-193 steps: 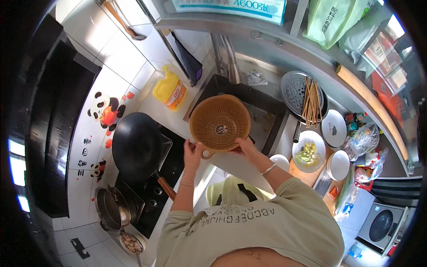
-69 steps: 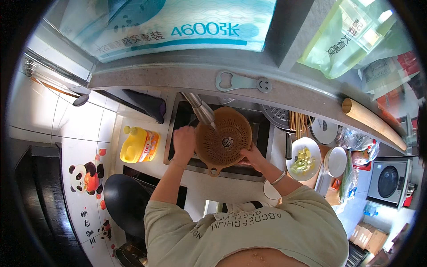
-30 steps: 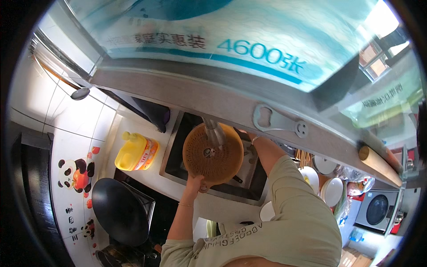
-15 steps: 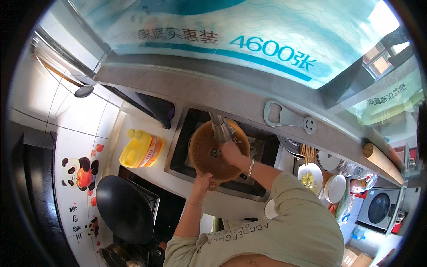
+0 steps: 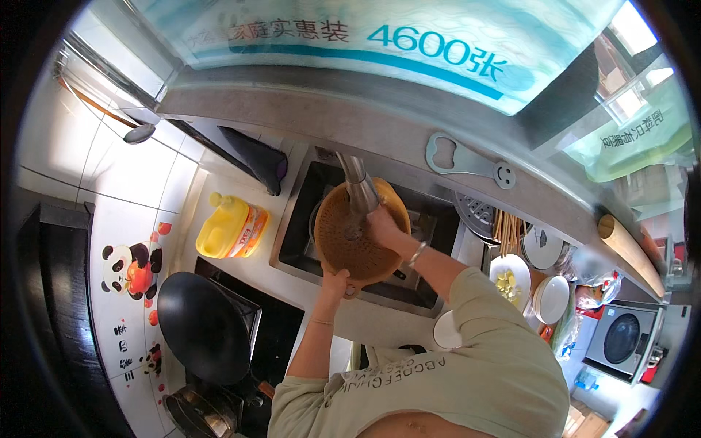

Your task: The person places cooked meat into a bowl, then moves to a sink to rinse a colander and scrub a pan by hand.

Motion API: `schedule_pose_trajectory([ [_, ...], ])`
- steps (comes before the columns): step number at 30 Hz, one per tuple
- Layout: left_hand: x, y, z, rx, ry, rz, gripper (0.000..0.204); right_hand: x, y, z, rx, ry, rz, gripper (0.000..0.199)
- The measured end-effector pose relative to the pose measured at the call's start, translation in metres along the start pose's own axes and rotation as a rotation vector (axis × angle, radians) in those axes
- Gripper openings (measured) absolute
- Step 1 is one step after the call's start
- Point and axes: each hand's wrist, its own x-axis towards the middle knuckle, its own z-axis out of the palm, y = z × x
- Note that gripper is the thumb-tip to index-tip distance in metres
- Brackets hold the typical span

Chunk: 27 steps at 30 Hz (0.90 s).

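An orange-brown colander [image 5: 347,252] with a perforated bottom is held tilted over the dark sink [image 5: 301,237]. My left hand [image 5: 336,283] is closed on its near rim, by a small tab with a hole. Over the bowl hangs a metal faucet [image 5: 355,171], its spout pointing into the colander. My right hand [image 5: 382,226] reaches in from the right, close beside the spout's end. Its fingertips are partly hidden and blurred, so whether they touch the spout or the inner wall does not show. No food can be made out in the colander.
A yellow jug [image 5: 232,228] stands left of the sink, behind a black wok [image 5: 203,328] on the stove. Right of the sink are chopsticks [image 5: 506,232], a plate of pale pieces [image 5: 509,281] and white bowls [image 5: 551,299]. A bottle opener [image 5: 467,162] lies on the ledge.
The colander has tipped more, its far right side rising, with my left hand still on the rim. My right hand stays near the spout. The whole view has shifted slightly.
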Motion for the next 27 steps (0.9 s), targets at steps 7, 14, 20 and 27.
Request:
schedule_pose_trajectory([
  [7, -0.008, 0.026, -0.01, -0.05, -0.014, -0.064, 0.068, -0.039, -0.052, 0.014, 0.969, -0.296, 0.045, 0.024],
  [14, -0.021, 0.028, -0.002, -0.085, -0.047, 0.016, 0.069, -0.046, 0.017, 0.026, -0.008, 0.257, 0.099, 0.026],
  [20, -0.001, 0.012, 0.002, -0.013, 0.038, 0.222, 0.075, -0.063, -0.032, 0.097, 0.889, 0.152, 0.087, 0.035],
  [27, -0.008, 0.016, 0.005, -0.098, 0.028, 0.295, 0.081, -0.074, -0.056, 0.084, 1.047, 0.021, 0.033, 0.035],
])
